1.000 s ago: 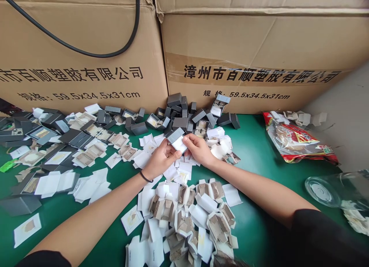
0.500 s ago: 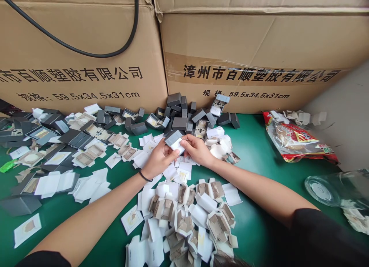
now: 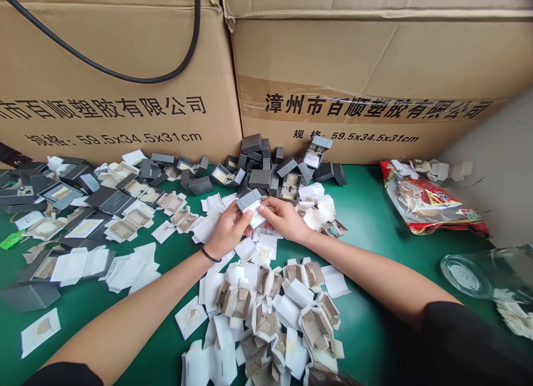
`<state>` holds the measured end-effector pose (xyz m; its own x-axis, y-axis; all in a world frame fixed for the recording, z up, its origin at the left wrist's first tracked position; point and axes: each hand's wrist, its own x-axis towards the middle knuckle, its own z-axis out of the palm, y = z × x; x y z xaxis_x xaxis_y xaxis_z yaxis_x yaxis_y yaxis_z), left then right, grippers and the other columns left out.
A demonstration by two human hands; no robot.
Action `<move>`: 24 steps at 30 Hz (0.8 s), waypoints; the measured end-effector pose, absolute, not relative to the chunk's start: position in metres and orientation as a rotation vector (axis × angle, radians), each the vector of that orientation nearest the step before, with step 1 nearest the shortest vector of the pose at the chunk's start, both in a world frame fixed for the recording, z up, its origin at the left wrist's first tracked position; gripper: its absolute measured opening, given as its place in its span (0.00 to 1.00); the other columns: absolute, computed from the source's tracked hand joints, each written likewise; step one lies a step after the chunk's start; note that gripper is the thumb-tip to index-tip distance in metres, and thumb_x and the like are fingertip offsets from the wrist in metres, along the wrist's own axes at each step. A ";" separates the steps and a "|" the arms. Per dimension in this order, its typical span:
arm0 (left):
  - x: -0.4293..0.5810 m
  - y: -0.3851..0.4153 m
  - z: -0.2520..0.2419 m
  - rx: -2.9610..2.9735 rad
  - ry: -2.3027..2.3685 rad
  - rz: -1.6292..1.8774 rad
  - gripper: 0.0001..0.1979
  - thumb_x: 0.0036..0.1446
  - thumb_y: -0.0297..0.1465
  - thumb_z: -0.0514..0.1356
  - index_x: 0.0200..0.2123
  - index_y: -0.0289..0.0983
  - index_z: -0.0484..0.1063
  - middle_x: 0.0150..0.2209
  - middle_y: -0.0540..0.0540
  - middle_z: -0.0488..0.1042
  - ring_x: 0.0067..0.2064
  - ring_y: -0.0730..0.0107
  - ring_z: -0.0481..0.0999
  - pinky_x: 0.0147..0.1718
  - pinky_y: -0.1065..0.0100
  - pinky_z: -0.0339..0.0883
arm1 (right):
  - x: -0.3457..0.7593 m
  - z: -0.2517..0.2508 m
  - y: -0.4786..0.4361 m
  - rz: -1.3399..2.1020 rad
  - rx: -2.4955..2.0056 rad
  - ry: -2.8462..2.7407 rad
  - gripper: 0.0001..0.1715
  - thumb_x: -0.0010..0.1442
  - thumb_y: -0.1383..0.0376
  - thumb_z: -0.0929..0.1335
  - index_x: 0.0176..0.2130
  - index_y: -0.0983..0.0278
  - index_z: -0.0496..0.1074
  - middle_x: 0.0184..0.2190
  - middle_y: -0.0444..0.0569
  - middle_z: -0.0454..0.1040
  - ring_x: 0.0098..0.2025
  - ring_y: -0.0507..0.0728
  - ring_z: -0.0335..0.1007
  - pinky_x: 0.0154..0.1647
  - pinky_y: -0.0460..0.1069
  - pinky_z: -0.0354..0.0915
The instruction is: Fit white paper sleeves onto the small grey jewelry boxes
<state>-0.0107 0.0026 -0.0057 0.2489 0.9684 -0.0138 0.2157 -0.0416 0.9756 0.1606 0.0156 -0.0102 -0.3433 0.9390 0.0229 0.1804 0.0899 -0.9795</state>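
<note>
Between my hands is a small hinged box [image 3: 250,201] with a grey lid and a white inner face, raised above the pile. My left hand [image 3: 228,227] grips its left side, thumb lying on the white face. From the right, my right hand [image 3: 283,218] pinches the same box, thumb also on the white part; most of the fingers behind it are hidden. Just under the hands lie white paper pieces [image 3: 266,246]. Beyond them stands a heap of small dark grey boxes [image 3: 260,179], some with open lids.
Torn white and brown card inserts [image 3: 266,319] cover the near middle. More dark boxes [image 3: 106,198] and white papers [image 3: 133,268] lie left. Right are a red food bag [image 3: 433,200] and a clear plastic jar [image 3: 466,275]. Large cartons [image 3: 333,58] stand behind; a black cable [image 3: 125,78] hangs in front.
The small box has tilted slightly, showing more of its white face. Both thumbs have shifted a little over it. Everything else lies as before.
</note>
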 end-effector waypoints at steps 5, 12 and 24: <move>-0.009 0.003 -0.005 1.507 1.199 0.893 0.17 0.56 0.43 0.55 0.40 0.35 0.66 0.23 0.50 0.70 0.23 0.72 0.70 0.24 0.70 0.66 | 0.161 -0.012 0.017 1.319 -1.133 -1.595 0.20 0.58 0.48 0.63 0.32 0.63 0.65 0.21 0.40 0.70 0.23 0.49 0.68 0.26 0.44 0.64; -0.010 0.003 -0.006 1.525 1.209 0.914 0.20 0.57 0.45 0.52 0.42 0.34 0.66 0.26 0.48 0.71 0.26 0.71 0.72 0.27 0.69 0.68 | 0.161 -0.010 0.016 1.342 -1.119 -1.570 0.20 0.58 0.49 0.63 0.33 0.63 0.65 0.21 0.40 0.70 0.22 0.49 0.66 0.24 0.44 0.63; -0.012 0.003 -0.006 1.463 1.113 0.888 0.22 0.57 0.44 0.54 0.47 0.33 0.64 0.22 0.51 0.69 0.21 0.74 0.69 0.22 0.72 0.65 | 0.162 -0.018 0.019 1.444 -1.139 -1.552 0.20 0.56 0.49 0.64 0.29 0.63 0.64 0.20 0.40 0.68 0.22 0.50 0.68 0.23 0.44 0.63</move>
